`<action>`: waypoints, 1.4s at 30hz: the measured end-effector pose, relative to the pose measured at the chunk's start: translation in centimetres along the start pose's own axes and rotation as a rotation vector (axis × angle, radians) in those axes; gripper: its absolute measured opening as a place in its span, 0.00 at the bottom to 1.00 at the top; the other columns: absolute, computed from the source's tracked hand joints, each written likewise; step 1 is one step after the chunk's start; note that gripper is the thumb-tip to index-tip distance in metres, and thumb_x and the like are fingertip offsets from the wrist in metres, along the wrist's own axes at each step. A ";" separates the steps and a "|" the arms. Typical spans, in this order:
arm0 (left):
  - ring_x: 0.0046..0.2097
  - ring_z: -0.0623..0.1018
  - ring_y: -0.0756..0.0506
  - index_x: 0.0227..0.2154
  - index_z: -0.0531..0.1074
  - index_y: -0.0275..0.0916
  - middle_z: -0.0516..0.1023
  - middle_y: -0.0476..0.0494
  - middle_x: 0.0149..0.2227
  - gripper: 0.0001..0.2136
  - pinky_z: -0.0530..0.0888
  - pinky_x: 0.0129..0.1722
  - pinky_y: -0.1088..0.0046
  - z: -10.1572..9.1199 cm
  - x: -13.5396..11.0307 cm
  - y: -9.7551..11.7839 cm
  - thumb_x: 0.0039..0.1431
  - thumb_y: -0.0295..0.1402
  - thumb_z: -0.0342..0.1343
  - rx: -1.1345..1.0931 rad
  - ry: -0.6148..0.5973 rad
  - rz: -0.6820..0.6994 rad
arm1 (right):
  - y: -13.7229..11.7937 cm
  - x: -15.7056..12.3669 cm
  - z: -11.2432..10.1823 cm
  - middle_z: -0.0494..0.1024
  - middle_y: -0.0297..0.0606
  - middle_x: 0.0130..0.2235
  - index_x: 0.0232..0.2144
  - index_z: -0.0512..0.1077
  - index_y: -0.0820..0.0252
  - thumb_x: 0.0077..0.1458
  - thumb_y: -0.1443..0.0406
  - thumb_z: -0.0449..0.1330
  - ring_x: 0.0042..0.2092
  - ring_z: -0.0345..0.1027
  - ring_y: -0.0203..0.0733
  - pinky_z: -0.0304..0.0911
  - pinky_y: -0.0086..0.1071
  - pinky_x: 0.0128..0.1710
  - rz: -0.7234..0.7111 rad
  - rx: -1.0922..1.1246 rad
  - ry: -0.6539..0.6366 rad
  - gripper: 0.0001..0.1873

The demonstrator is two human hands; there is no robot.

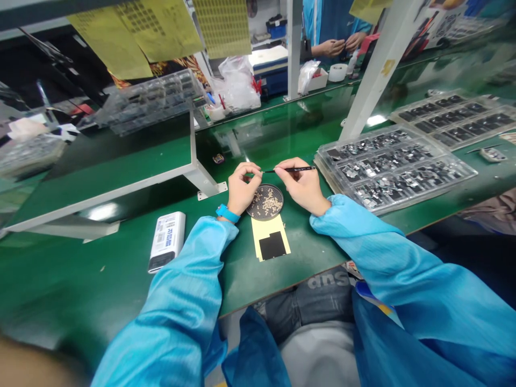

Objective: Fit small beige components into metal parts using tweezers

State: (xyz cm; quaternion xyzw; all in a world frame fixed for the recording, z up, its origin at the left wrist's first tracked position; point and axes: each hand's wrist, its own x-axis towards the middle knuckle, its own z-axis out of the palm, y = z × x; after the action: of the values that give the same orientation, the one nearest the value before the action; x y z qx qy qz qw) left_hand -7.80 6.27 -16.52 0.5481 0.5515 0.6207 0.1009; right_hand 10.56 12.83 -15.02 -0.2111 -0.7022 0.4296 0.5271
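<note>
My right hand point(300, 185) is closed around slim black tweezers point(300, 169) with pale lettering, held nearly level. Their tip points left and meets the fingertips of my left hand point(243, 188). Those fingers are pinched together on something too small to make out. Just below both hands lies a round dark dish point(255, 215) with a mesh-like surface, scattered with many tiny beige pieces point(271, 201). A yellow sheet point(258, 232) sticks out from under the dish, with a black patch point(273, 245) on it.
A white power bank point(167, 239) lies left of my left sleeve. Clear compartment trays point(399, 166) of small parts stand at right. A raised green shelf point(121, 166) on white legs flanks the left. Across the bench, a co-worker's hands point(336, 47) show behind a white post point(377, 70).
</note>
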 end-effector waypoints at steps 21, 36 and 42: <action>0.42 0.80 0.46 0.33 0.81 0.42 0.82 0.45 0.39 0.04 0.72 0.34 0.71 0.2 -0.1 0.6 0.61 0.35 0.65 0.088 -0.003 -0.076 | 0.7 0.2 0.0 0.82 0.37 0.37 0.38 0.79 0.56 0.63 0.53 0.66 0.27 0.65 0.34 0.61 0.32 0.24 0.022 0.019 0.039 0.13; 0.41 0.80 0.46 0.30 0.79 0.41 0.81 0.44 0.39 0.04 0.71 0.32 0.71 0.1 0.0 0.5 0.60 0.33 0.63 0.101 -0.008 -0.066 | 0.3 0.1 -0.2 0.82 0.36 0.36 0.38 0.80 0.56 0.63 0.54 0.66 0.27 0.65 0.34 0.62 0.32 0.26 0.033 -0.030 0.001 0.13; 0.41 0.80 0.46 0.29 0.79 0.41 0.81 0.44 0.38 0.04 0.71 0.32 0.71 0.1 0.0 0.4 0.60 0.33 0.63 0.109 -0.010 -0.062 | 0.3 0.0 -0.1 0.82 0.36 0.37 0.39 0.81 0.56 0.64 0.55 0.66 0.29 0.67 0.35 0.64 0.34 0.29 0.002 -0.038 -0.003 0.11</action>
State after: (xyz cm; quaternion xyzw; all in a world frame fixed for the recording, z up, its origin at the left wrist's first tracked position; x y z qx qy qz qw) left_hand -7.48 6.14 -16.23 0.5385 0.6007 0.5836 0.0927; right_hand 10.61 13.09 -15.26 -0.2211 -0.7110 0.4169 0.5213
